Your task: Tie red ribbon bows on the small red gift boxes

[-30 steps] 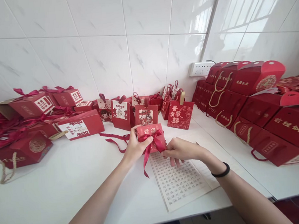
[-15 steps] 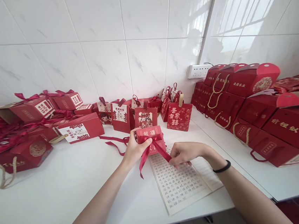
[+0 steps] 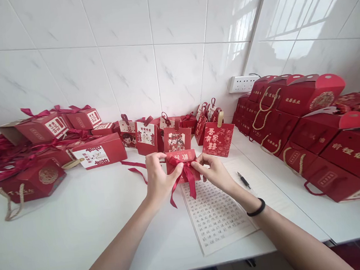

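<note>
A small red gift box (image 3: 182, 155) with pale lettering sits at the table's middle, at the top of a written notebook. Across its front lies a dark red ribbon (image 3: 191, 185), shaped in a bow with two tails hanging down. My left hand (image 3: 160, 175) is at the box's left side, thumb pressed on the ribbon near the knot. On the right, my right hand (image 3: 213, 169) pinches the bow's right loop between thumb and finger. Both hands are closed. Part of the knot is hidden by the thumbs. Another length of ribbon (image 3: 135, 173) trails to the left of the box.
The open notebook (image 3: 220, 220) lies below the box, a black pen (image 3: 244, 180) on it. Several upright red boxes (image 3: 217, 139) stand behind. More ribboned boxes (image 3: 99, 151) are at left, and stacked red boxes (image 3: 300, 93) fill the right. A power strip (image 3: 243, 84) is on the wall.
My right hand has moved up and inward from the ribbon's tail to the bow beside my left thumb. A right loop now shows, and the pen has come into view.
</note>
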Demonstrator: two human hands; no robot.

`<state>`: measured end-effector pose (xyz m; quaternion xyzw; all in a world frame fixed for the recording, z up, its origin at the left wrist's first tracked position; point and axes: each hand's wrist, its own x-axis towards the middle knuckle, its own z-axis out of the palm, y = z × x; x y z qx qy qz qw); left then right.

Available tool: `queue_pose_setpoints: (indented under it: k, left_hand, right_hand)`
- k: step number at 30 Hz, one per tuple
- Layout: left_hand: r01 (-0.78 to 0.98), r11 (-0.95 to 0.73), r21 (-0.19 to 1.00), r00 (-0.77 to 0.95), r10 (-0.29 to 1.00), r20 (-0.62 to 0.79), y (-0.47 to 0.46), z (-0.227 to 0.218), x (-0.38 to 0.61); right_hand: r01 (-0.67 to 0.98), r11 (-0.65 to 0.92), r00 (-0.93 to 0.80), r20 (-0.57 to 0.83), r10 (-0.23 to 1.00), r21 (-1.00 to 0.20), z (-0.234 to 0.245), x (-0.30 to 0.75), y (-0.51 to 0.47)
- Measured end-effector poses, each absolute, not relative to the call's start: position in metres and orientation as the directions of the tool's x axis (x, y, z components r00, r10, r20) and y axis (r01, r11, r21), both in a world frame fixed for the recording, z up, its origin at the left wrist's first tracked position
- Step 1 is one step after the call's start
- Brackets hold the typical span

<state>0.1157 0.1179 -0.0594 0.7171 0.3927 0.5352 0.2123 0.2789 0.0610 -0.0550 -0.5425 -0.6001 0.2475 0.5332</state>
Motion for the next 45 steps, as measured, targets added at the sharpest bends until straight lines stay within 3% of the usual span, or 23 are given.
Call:
queue_pose_setpoints:
  k: [5,13,19,38,45]
  left_hand:
    - [0.328,-0.564,0.758,0.181,0.825,0.536,0.114,-0.059,0.117]
    - [0.226,-0.514,0.828,0.086,0.857,0.508,0.112,-0.071,0.122]
    - [0.092,-0.426,0.9,0.127,0.902,0.414,0.11,-0.062,0.119]
    - [0.308,-0.525,0.793,0.121,0.849,0.515,0.117,-0.069,0.12]
    - [0.319,-0.454,0.832,0.092,0.889,0.449,0.124,-0.072,0.119]
  right_hand:
    - [0.334,0.288,0.141,0.349,0.926,-0.897,-0.057,0.28,0.061]
    - [0.001,0.178,0.094,0.178,0.98,-0.984,-0.056,0.284,0.065]
    - [0.002,0.198,0.05,0.197,0.979,-0.98,-0.056,0.287,0.064]
    - [-0.044,0.163,-0.046,0.165,0.985,-0.986,-0.055,0.306,0.069]
    - [-0.057,0.113,-0.068,0.116,0.991,-0.992,-0.06,0.306,0.071]
